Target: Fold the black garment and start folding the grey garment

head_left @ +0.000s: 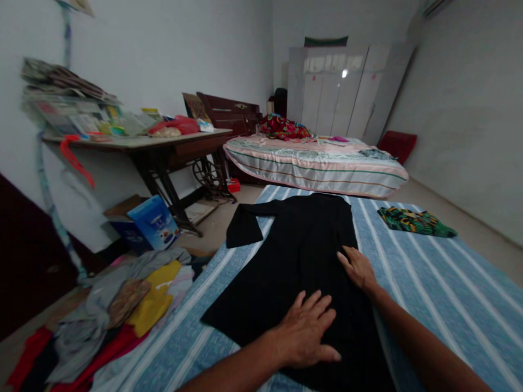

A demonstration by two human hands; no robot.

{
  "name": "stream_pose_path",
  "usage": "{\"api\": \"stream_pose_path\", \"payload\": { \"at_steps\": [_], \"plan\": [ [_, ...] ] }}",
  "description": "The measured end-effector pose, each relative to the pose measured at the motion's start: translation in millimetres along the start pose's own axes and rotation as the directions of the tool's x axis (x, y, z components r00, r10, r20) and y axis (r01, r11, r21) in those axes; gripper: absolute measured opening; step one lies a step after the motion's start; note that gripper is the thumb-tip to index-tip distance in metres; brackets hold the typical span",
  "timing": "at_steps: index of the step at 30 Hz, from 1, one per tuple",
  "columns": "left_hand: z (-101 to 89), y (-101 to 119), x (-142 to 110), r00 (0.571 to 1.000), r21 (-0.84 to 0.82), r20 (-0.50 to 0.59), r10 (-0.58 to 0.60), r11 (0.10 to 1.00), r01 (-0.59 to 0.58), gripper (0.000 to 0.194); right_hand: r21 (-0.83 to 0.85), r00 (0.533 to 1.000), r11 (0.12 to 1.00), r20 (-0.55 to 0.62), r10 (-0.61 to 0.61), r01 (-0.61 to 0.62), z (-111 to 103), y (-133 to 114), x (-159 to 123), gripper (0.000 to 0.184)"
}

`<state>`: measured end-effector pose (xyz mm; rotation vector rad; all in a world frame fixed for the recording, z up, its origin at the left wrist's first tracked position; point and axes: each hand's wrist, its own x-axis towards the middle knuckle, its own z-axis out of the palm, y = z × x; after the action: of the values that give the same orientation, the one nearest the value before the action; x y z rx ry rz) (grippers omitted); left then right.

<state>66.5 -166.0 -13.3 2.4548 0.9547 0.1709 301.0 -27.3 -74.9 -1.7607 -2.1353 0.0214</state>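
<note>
A long black garment [286, 245], dress-like with one sleeve out to the left, lies spread over a blue striped sheet [412, 277]. Its right side looks folded inward, and no sleeve shows there. My left hand [307, 329] is flat over the lower part of the cloth, fingers spread and thumb out to the right. Farther up, my right hand [358, 268] rests along the garment's right edge with its fingers stretched over the fabric. Neither hand grips anything that I can see.
A folded green and yellow patterned cloth [417, 222] lies at the right. Heaped clothes [159, 296] are low on the left, beside a blue box [153, 223]. Behind stand a sewing-machine table [180, 140], a second bed [318, 163] and a pale wardrobe [333, 90].
</note>
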Motion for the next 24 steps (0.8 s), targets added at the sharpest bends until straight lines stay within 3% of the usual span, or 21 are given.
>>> {"api": "stream_pose_path", "payload": {
  "at_steps": [5, 8, 10, 12, 15, 17, 20, 22, 24],
  "plan": [
    [-18.2, 9, -16, 0.996, -0.022, -0.069, -0.050, 0.999, 0.049, 0.065, -0.015, 1.000, 1.000, -0.005, -0.007, 0.007, 6, 2, -3, 0.054],
    [-34.3, -3, -42, 0.963, 0.038, -0.222, -0.153, 0.985, 0.166, 0.052, -0.018, 1.000, 1.000, 0.001, -0.014, 0.014, 9, 4, -3, 0.058],
    [-41.4, -22, -67, 0.889, 0.084, -0.387, -0.242, 0.951, 0.296, 0.042, -0.028, 1.000, 0.999, 0.000, -0.022, 0.022, 12, 5, -4, 0.060],
    [-43.3, -43, -94, 0.769, 0.100, -0.558, -0.311, 0.895, 0.434, 0.036, -0.032, 0.999, 0.999, -0.009, -0.034, 0.033, 15, 8, -5, 0.061],
    [-36.4, -70, -129, 0.611, 0.075, -0.703, -0.365, 0.815, 0.574, 0.031, 0.020, 0.999, 0.999, -0.011, -0.032, 0.032, 17, 15, -4, 0.061],
    [-27.3, -80, -143, 0.561, 0.067, -0.738, -0.374, 0.787, 0.613, 0.030, 0.076, 1.000, 0.997, -0.004, 0.020, -0.020, 13, 17, -1, 0.061],
    [-12.5, -86, -152, 0.539, 0.075, -0.764, -0.355, 0.780, 0.621, 0.030, 0.057, 0.997, 0.998, -0.074, 0.035, -0.031, 0, 4, 13, 0.057],
    [-4.6, -90, -154, 0.517, 0.070, -0.786, -0.340, 0.781, 0.620, 0.031, -0.013, 0.986, 0.995, -0.139, -0.097, 0.097, -11, -25, 25, 0.049],
    [1.1, -94, -154, 0.492, 0.058, -0.807, -0.327, 0.785, 0.617, 0.032, -0.034, 0.963, 0.973, -0.134, -0.233, 0.230, -19, -72, 38, 0.045]
  ]
}}
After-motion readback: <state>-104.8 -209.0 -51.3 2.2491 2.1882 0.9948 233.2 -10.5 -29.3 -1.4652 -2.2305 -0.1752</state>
